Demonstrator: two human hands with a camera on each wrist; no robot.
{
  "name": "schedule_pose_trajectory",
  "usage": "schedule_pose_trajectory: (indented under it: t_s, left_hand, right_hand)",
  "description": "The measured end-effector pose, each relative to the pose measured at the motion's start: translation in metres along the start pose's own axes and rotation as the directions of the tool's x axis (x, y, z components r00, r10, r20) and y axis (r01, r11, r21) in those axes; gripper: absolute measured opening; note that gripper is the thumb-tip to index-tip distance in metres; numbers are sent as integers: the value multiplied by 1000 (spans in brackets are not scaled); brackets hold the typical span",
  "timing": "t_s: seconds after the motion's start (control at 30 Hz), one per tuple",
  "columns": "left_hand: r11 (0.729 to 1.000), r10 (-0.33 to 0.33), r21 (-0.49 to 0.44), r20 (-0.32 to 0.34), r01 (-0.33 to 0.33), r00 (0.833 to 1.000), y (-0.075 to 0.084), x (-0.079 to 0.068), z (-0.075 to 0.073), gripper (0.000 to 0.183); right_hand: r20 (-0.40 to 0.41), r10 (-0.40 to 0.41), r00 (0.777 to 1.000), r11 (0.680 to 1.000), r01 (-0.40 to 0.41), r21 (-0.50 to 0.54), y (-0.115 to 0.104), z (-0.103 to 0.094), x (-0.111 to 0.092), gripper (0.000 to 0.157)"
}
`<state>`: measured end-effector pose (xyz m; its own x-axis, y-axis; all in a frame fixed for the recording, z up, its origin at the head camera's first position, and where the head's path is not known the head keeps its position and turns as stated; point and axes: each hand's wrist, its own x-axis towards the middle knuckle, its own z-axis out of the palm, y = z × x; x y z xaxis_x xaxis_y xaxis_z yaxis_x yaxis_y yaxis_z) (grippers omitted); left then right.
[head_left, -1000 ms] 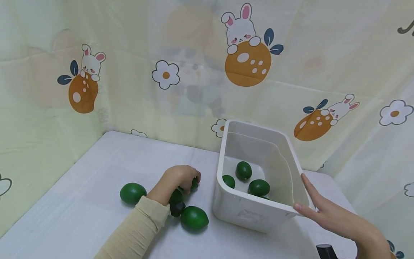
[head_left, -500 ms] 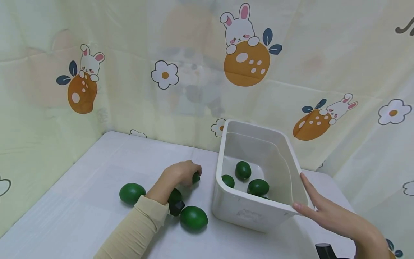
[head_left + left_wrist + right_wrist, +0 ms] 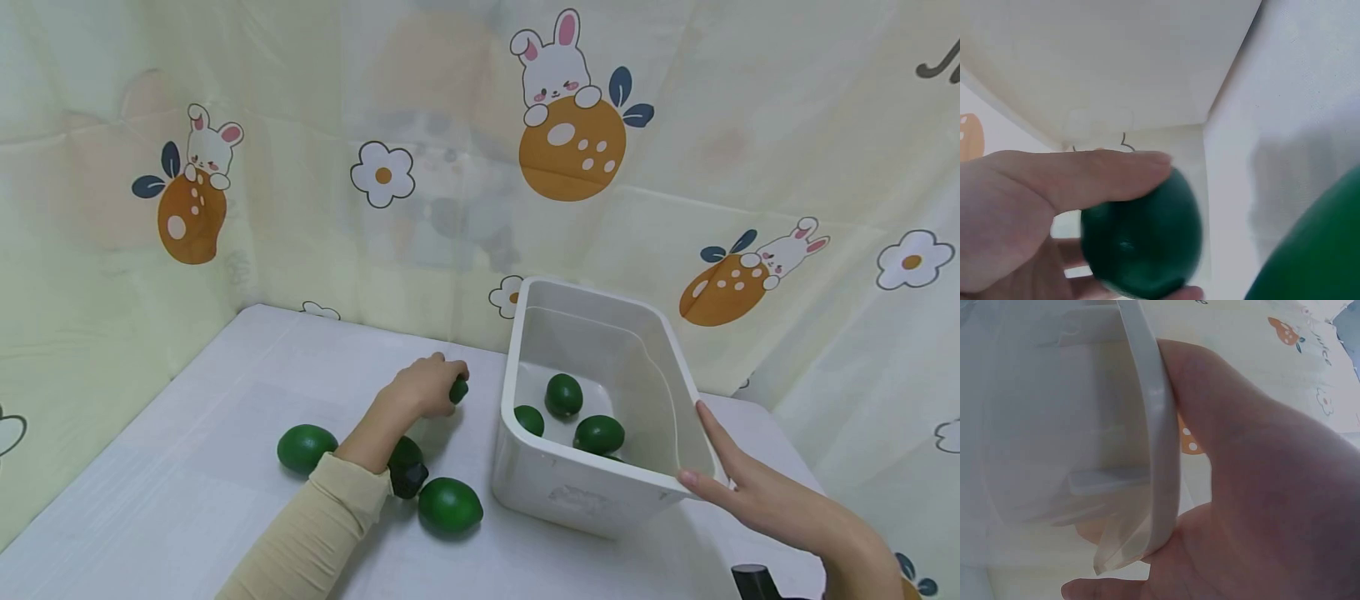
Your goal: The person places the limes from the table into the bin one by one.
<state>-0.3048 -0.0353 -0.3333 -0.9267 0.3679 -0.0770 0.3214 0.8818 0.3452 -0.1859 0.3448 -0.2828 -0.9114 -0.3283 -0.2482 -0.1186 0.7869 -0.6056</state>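
One green fruit (image 3: 1141, 237), pinched in left hand (image 3: 423, 389)

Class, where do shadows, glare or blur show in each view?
Head: soft shadows under the green fruits on the table; left wrist: a faint highlight on the gripped fruit, which looks slightly blurred; right wrist: dim right hand, hazy bin, bright upper right corner.

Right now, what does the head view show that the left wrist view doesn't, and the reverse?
Only head: the right hand touching the white bin, and the green fruits inside it.
Only left wrist: the broad side of the held fruit, which the left hand mostly hides from the head camera.
Both: that hand gripping its fruit, the table, another green fruit.
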Motion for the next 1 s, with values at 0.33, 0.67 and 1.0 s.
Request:
schedule_pose_trajectory:
  t_s: [0.33,0.67,1.0]
  left_hand:
    - [995,-44,-98,-162,29,986,0,9,1,52]
    - [983,-30,-182,-254,-17,967,2,11,1,52]
    - [976,-16,-211,-336,-59,942,7,8,-4,52]
  right_hand:
    - [-7,5,1000,1000,-5,-17,0,1,-1,86]
    - [1,-6,1000,1000,6,-16,-2,0,-1,86]
    - [20,10,1000,1000,-10,-4,-1,-1,-1,85]
